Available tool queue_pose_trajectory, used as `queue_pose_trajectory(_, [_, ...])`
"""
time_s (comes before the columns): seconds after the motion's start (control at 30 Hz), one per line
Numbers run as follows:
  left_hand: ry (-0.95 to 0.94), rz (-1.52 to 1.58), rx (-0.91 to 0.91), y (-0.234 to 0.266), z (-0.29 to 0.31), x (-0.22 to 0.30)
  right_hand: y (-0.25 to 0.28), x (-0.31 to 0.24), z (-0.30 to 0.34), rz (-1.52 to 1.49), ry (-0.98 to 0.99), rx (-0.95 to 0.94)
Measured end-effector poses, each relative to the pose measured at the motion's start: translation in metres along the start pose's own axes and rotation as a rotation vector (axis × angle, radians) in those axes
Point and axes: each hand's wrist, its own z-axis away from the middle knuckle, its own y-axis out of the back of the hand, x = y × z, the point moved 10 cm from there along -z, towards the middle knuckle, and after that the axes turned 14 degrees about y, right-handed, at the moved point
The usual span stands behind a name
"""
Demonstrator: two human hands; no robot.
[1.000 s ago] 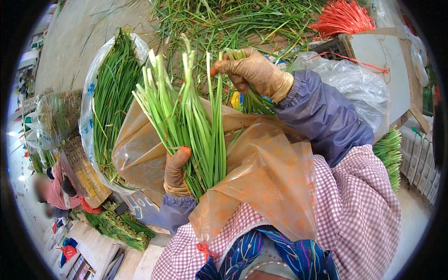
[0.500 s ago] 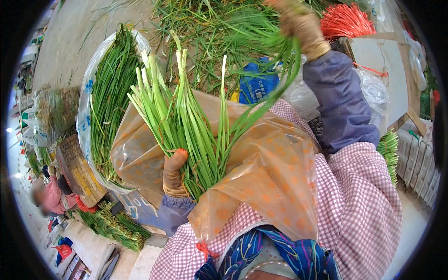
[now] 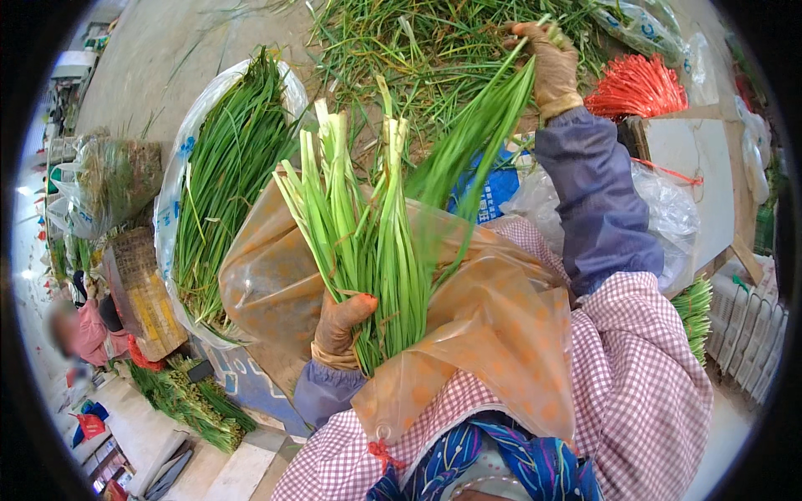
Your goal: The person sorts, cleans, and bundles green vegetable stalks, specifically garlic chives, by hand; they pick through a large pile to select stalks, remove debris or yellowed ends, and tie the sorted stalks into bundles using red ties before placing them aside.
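Observation:
My left hand [image 3: 339, 326], in a brown glove, is closed round the lower part of a thick bunch of garlic chives [image 3: 386, 259]. The bunch stands upright over my lap, pale cut stalk ends at the top. Up at the far right, my gloved right hand [image 3: 553, 71] grips a smaller bundle of chives [image 3: 484, 134] by its stalk ends. The leaves of that bundle trail down toward the left bunch and blur with motion. An orange-patterned plastic apron [image 3: 480, 321] lies over my lap beneath both.
Left of me, a clear plastic bag [image 3: 174, 179] holds more chives. Loose leaves [image 3: 376, 50] litter the floor ahead. Red ties [image 3: 639, 88] lie by a white board [image 3: 689, 171] at the right. Tied bundles [image 3: 196, 409] sit at the lower left, near a person in pink [image 3: 93, 330].
My right hand has come slightly lower and shows more clearly, with pale stalk ends above its fingers. The left bunch has shifted a little right and down and stands straighter.

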Motion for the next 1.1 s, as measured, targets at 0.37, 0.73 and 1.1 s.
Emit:
queue_pose_trajectory(0.37, [-0.004,-0.061,0.036,0.013,-0.004,-0.001,-0.157,0.002,0.127,-0.123,-0.54,-0.806])
queue_pose_trajectory(0.73, [0.049,-0.025,0.091,-0.001,-0.004,-0.001,-0.055,-0.058,-0.044,0.551,0.402,-0.368])
queue_pose_trajectory(1.1, [-0.078,-0.181,0.2,-0.012,-0.002,0.016,-0.121,-0.053,0.142,0.062,-0.193,-0.602])
